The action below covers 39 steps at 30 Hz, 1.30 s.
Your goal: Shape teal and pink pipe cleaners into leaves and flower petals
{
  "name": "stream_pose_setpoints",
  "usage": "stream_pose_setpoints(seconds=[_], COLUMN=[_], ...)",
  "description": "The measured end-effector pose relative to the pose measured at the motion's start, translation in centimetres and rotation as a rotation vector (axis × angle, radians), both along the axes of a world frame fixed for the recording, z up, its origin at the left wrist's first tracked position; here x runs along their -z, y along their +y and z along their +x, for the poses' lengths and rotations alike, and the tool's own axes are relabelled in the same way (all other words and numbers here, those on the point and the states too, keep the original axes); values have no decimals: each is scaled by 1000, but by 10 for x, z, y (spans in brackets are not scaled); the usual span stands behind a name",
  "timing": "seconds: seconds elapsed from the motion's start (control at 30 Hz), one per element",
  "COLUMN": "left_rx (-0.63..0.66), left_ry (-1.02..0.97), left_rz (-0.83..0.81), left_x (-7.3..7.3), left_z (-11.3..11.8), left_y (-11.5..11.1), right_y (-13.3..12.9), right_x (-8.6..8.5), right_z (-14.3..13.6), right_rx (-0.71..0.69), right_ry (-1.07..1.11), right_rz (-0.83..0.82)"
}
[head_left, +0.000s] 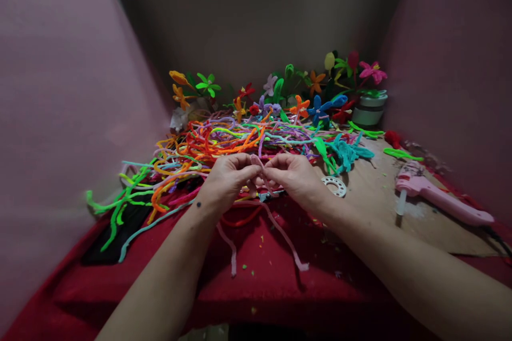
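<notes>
Pinching a pink stem (257, 161) from both sides, just in front of the pile (216, 144)!
Left hand (227, 175) and right hand (295, 175) nearly meet, thumbs and fingers closed on the stem, its bent bit poking up between the fingertips. It should be light, soft and bendy, fuzzy enough not to slip, so hold close to the bend. Pink ends (287, 238) trail on the pile's near side; whether they belong to this stem, I can't tell.

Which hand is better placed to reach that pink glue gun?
Probably the right hand: the pink glue gun lies on that side, farther from the left hand. Both pinch a fuzzy pink strand, so the right would likely need freeing first.
</notes>
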<state>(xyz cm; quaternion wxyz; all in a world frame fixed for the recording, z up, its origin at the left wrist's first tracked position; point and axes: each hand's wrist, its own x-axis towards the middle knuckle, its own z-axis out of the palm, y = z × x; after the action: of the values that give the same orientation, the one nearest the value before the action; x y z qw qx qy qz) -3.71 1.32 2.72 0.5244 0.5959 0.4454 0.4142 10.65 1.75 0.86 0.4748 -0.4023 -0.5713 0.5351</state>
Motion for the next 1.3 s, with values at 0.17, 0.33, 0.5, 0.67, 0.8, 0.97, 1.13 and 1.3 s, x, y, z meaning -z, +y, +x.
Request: stream_pose_setpoints(seconds=[0.17,0.33,0.5,0.67,0.8,0.97,1.13,1.3], left_rx=[-69,-74,-49,-99,-149,-176,-122,-131], left_ry=[47,10,25,121,250,328,144,101], left_rz=[19,-29,8,36,122,192,16,-23], left_x=[0,1,4,7,12,12,-2,-10], left_z=[6,10,15,17,16,14,13,13], left_y=[-2,-4,-5,-5,-3,-3,-6,-8], right_y=[0,-3,-4,-5,-7,-6,3,3], right_x=[5,8,11,12,14,13,9,8], right_z=[1,1,0,0,0,-1,-2,-3], right_rx=[96,123,201,258,279,244,-65,-80], right_ry=[-226,-294,-409,-643,-835,-695,-48,59], right_rz=[178,239,302,423,562,513,45,-37])
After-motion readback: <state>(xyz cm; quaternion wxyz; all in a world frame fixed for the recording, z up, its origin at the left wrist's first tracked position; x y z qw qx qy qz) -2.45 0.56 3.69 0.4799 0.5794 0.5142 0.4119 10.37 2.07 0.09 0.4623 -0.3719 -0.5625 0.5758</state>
